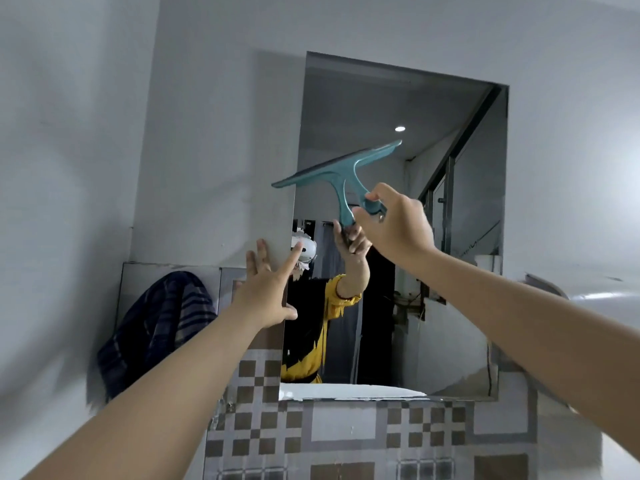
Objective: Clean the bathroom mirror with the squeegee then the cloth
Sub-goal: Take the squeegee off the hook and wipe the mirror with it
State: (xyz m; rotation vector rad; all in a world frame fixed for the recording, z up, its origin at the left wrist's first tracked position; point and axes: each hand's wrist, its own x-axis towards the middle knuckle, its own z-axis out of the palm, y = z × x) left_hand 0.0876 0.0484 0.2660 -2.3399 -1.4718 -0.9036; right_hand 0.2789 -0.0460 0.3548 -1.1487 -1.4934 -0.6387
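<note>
The bathroom mirror [433, 271] hangs on the wall ahead, tall and frameless. My right hand [394, 223] grips the handle of a teal squeegee [339, 171]. Its blade is tilted, left end low, and sits across the mirror's upper left part, overhanging the left edge. My left hand [268, 289] rests with spread fingers at the mirror's left edge, half on the wall. A dark blue striped cloth [162, 327] hangs on the wall to the left, below the mirror's middle height.
The mirror reflects a person in a yellow and black top, a ceiling light and a stair rail. Brown-and-grey checked tiles [346, 434] cover the wall below the mirror. A white ledge [346, 391] runs along the mirror's bottom edge.
</note>
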